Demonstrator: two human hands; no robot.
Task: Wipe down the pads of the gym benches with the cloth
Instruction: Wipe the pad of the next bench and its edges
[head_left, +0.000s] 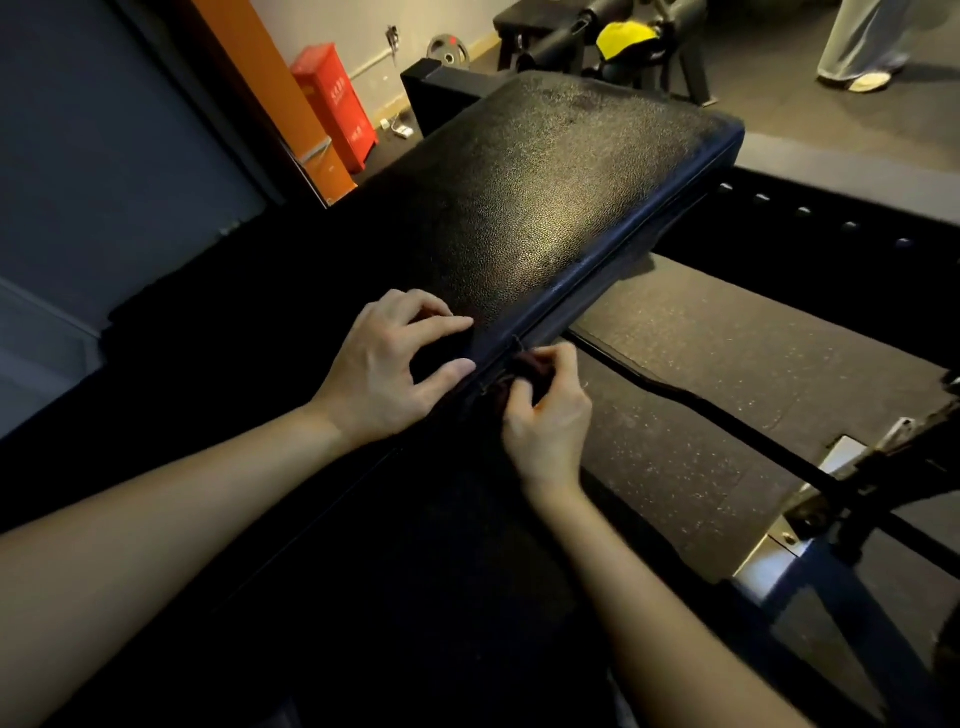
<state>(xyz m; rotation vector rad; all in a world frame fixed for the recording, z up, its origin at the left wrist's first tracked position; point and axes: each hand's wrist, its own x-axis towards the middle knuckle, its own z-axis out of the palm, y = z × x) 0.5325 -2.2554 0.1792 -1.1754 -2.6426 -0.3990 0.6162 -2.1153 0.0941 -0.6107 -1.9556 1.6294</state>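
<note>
A black textured bench pad (545, 197) runs from the lower middle up to the right. A dark cloth (511, 371) lies over the pad's right side edge and is hard to make out against the black. My left hand (395, 369) sits on top of the pad near that edge, with fingers and thumb bent around what looks like the cloth's upper part. My right hand (545, 410) is beside the pad's side edge and pinches the cloth between thumb and fingers.
Speckled rubber floor mat (727, 374) lies to the right, with the bench's metal frame (841, 499) at the lower right. Farther back are a red cabinet (335, 104), another bench (597, 36) with a yellow item, and a person's legs (862, 41).
</note>
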